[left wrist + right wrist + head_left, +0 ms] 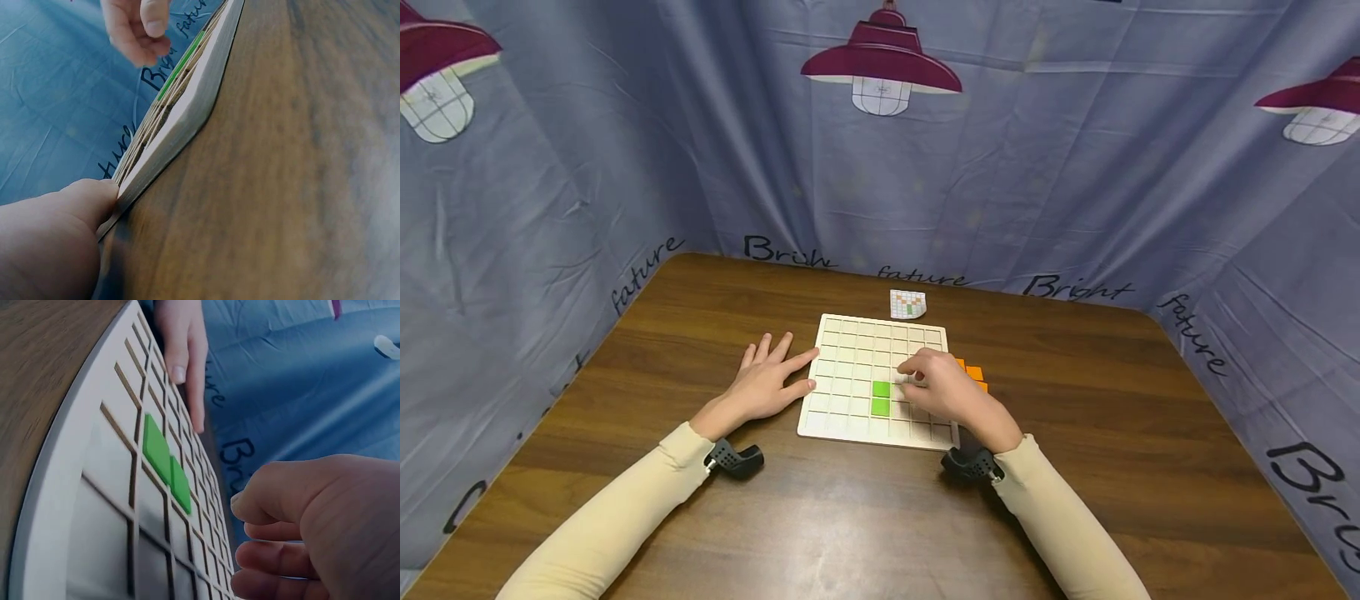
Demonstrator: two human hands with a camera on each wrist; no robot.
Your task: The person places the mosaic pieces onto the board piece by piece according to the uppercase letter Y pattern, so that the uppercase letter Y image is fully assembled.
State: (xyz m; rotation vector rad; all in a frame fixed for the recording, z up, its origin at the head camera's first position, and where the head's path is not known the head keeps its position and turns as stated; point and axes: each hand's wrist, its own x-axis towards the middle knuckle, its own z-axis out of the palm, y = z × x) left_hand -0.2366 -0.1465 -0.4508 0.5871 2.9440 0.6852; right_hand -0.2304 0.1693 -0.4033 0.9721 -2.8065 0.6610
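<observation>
A white square grid board point(842, 417) lies on the table, with two green square tiles point(881, 398) in neighbouring cells, one behind the other. My left hand point(762, 389) rests flat on the table, fingers spread, thumb and index fingertip touching the board's left edge. Over the board's right half hovers my right hand point(946, 385), its fingers loosely bent. A gap separates its thumb and index fingertip, and no tile shows between them. In the right wrist view both green tiles point(156, 448) lie apart from the bent right fingers point(269, 556).
Several orange tiles point(974, 372) lie on the table right of the board, partly hidden behind the right hand. A small paper card point(908, 304) with a coloured grid pattern sits beyond the far edge. Blue-grey curtains point(1000, 183) surround the wooden table point(820, 517).
</observation>
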